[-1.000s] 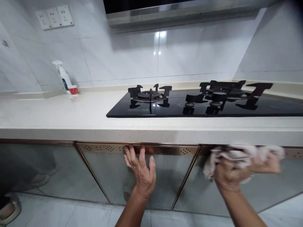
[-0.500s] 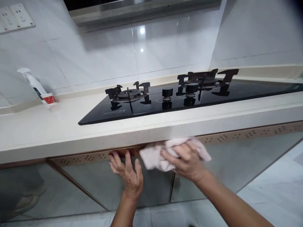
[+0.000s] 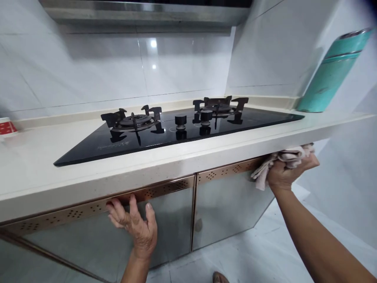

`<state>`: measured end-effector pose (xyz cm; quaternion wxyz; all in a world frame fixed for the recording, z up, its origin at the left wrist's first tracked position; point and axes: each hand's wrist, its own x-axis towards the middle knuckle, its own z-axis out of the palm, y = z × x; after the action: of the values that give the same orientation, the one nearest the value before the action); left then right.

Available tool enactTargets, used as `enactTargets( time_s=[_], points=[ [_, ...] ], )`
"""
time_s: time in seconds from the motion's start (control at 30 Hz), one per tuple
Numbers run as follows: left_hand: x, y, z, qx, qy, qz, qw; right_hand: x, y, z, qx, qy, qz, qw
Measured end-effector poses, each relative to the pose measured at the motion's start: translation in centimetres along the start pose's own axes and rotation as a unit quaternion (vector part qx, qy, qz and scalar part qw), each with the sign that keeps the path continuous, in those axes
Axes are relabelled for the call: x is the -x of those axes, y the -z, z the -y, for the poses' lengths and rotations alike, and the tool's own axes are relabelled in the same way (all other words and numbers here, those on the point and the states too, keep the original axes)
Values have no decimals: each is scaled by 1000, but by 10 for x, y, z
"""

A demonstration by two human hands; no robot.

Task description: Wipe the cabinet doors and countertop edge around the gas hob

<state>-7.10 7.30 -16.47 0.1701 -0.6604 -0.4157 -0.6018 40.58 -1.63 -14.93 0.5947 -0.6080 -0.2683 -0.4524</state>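
Observation:
My right hand (image 3: 284, 173) grips a crumpled pale pink cloth (image 3: 290, 156) against the right end of the copper-coloured perforated strip (image 3: 224, 171), just below the counter edge. Its fingertips are partly hidden by the cloth. Farther left, my left hand (image 3: 137, 226) has its fingers spread, the tips touching the strip on top of the left cabinet door (image 3: 172, 212). Nothing is held in it. Below the strip on the right is the frosted glass cabinet door (image 3: 226, 208).
A black gas hob (image 3: 165, 135) with two burners and two knobs is set in the white counter (image 3: 35, 165). A turquoise container (image 3: 332, 74) stands at the counter's right end. A red and white cup (image 3: 7, 127) is at the far left. A range hood (image 3: 147, 15) hangs above.
My right hand has slid the cloth rightward along the strip, from the middle to the right end. The view has turned right, bringing the turquoise container in. My left hand stays on the strip.

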Motion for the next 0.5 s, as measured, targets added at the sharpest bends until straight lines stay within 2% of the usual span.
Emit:
enactTargets(
  time_s=[0.07,0.13,0.23,0.3,0.4,0.5],
  points=[
    [0,-1,0,1,4,-1,1000,-6,-4,-5,-24,-10,-19,999],
    [1,-3,-1,2,9,0,1000,-4,-6,3,-40,-65,-18,997],
    [2,-5,-1,6,21,-1,1000,22,-4,46,-57,-89,-5,994],
    [1,-5,-3,10,32,-4,999,54,2,94,-77,-58,23,995],
    [-3,-3,-10,21,41,-7,999,105,18,174,-110,12,103,988],
    [-4,0,-25,54,12,-8,998,143,33,237,-139,158,208,955]
  ],
)
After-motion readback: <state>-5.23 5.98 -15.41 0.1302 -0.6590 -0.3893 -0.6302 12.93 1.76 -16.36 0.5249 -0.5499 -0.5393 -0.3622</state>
